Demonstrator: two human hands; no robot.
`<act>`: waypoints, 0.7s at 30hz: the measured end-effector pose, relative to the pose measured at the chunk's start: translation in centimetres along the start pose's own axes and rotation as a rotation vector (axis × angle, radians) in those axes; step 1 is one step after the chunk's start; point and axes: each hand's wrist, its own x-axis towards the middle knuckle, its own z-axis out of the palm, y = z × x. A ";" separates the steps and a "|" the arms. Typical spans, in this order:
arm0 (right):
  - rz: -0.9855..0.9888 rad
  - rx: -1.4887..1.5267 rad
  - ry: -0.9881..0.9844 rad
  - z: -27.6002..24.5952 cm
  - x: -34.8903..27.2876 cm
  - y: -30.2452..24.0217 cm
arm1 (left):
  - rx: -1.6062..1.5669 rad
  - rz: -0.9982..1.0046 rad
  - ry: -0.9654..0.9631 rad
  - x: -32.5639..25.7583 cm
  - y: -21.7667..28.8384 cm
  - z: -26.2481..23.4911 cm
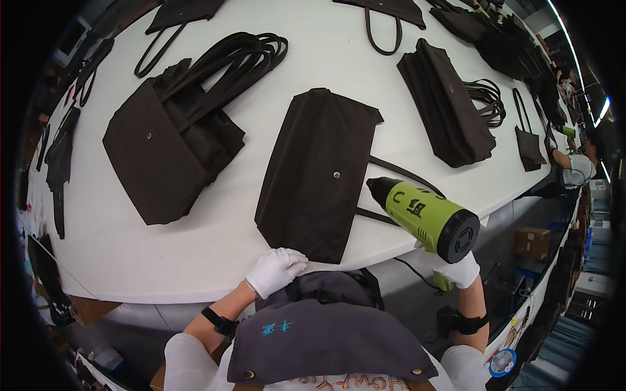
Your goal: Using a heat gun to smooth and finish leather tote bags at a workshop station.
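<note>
A dark brown fabric tote bag (319,176) lies flat on the white table in front of me, a round metal snap on its face and its straps out to the right. My left hand (277,270), in a white glove, is at the bag's near edge, fingers curled together over its lower corner. In my gloved right hand (462,268) is a green heat gun (424,218) with a black nozzle, gripped by its handle, which is mostly hidden. The nozzle points left over the straps, toward the bag's right side, apart from its fabric.
Piles of brown bags (160,143) with looped straps lie to the left, and another stack (447,104) is at the right. More bags (385,13) line the far side. A cord hangs below the table's front edge. A co-worker (577,169) is at the far right.
</note>
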 end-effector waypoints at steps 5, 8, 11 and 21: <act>-0.414 -0.161 0.126 0.3 -0.5 1.5 | -0.055 -0.077 0.026 0.0 0.3 0.3; -0.084 0.048 0.104 0.1 2.4 -0.3 | -0.053 -0.101 0.039 0.1 0.2 0.4; -0.111 0.099 0.089 -0.8 3.5 0.0 | -0.065 -0.136 0.042 0.2 0.2 0.6; -0.213 -0.066 0.138 -1.5 6.8 -1.9 | 0.009 -0.150 0.152 0.9 0.9 0.4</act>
